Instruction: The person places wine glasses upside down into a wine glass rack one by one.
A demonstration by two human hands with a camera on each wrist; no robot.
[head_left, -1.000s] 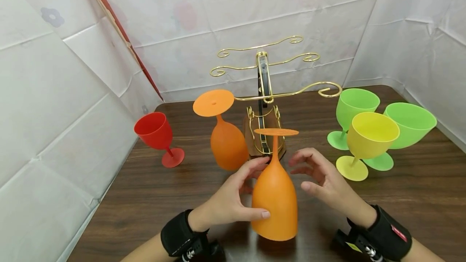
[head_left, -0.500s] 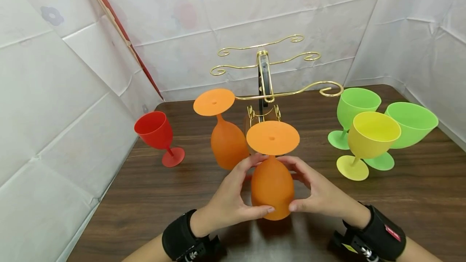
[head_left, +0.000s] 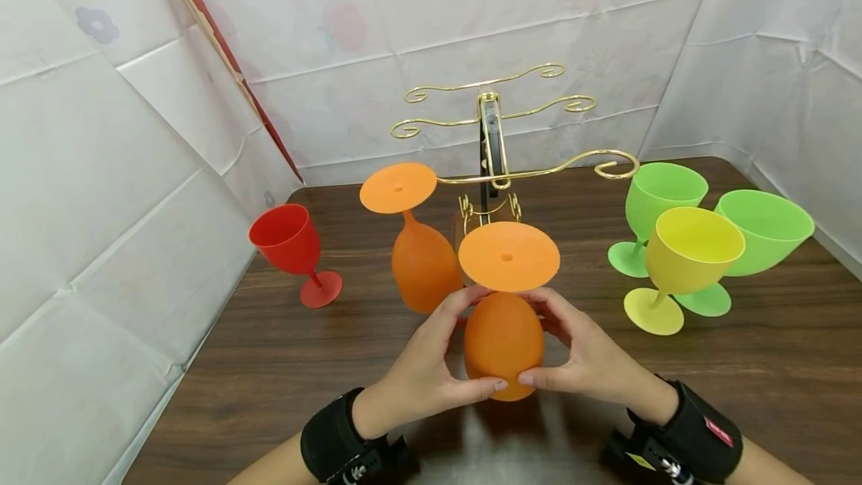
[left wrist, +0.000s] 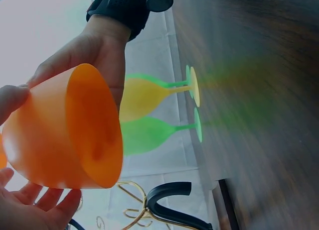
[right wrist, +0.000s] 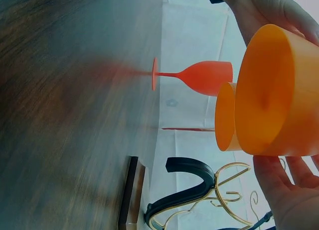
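Upside down, an orange goblet is held between both hands over the table, its flat base up and its rim down. On the left side of the bowl, my left hand grips it, thumb across the front. My right hand holds the opposite side, its thumb tip close to the left one. Both wrist views show the open mouth of the goblet clear of the tabletop. Behind, a second orange goblet hangs inverted from the left end of the gold rack's lowest arm.
A red goblet stands upright at the left. On the right are a yellow goblet and two green goblets, one at the back and one farther right. Pale sheeting surrounds the dark wooden table.
My right hand has come in from the right and taken hold of the goblet. The goblet has risen and tilted, so its base faces the head camera more.
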